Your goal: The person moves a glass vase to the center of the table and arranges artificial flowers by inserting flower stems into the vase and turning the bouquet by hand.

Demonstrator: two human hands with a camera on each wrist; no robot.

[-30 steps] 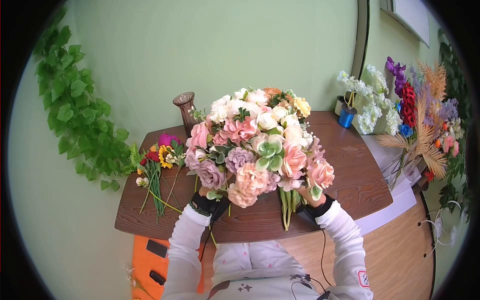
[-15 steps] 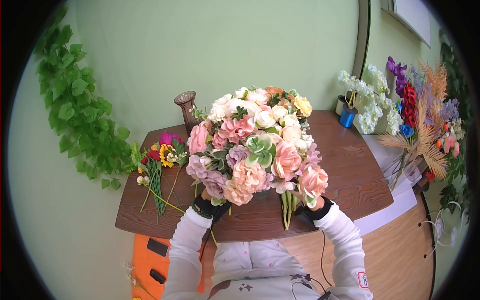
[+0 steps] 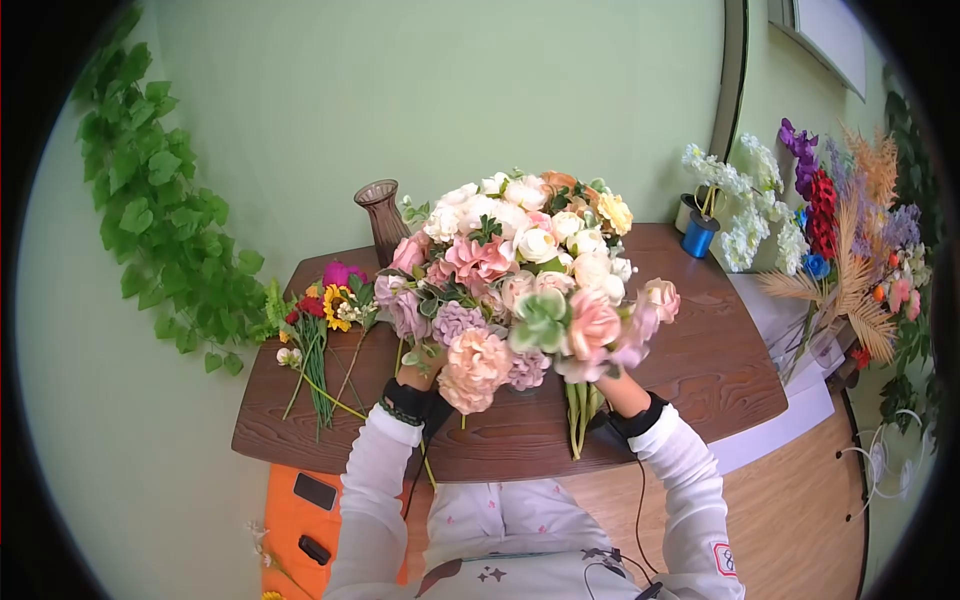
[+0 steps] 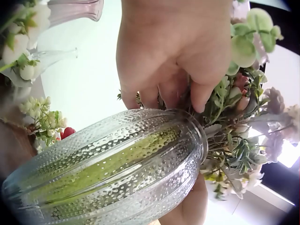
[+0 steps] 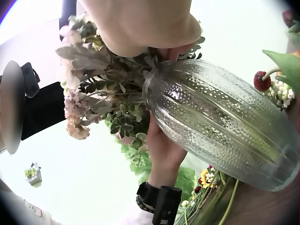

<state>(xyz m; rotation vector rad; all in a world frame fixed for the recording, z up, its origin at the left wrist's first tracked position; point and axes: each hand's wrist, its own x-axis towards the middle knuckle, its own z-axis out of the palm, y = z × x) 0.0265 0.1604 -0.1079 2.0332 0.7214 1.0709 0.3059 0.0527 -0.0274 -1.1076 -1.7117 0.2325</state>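
Note:
A large bouquet of pink, white and lilac flowers (image 3: 475, 262) stands in a ribbed clear glass vase (image 4: 108, 173), which the blooms hide almost wholly in the head view. At the vase's rim, my left hand (image 4: 173, 51) curls its thumb and fingers round the stems; the fingertips are partly hidden. My right hand (image 5: 145, 26) grips stems at the opposite side of the rim, its fingers partly covered by leaves. Green stems show through the glass (image 5: 215, 122). Both forearms reach in under the front blooms, with several thick green stems (image 3: 580, 415) lying between them on the table.
Loose flowers (image 3: 318, 365) lie on the table's left, near a brown glass vase (image 3: 384, 222) at the back. A blue pot (image 3: 700, 235) with white blossoms is back right, beside more flowers (image 3: 822, 215). A phone (image 3: 315, 491) rests on orange cloth below.
The front blooms have spread apart: the peach and lilac ones moved left, the rightmost pink rose up and right. More of my right hand and wrist shows. The right-side blooms are blurred.

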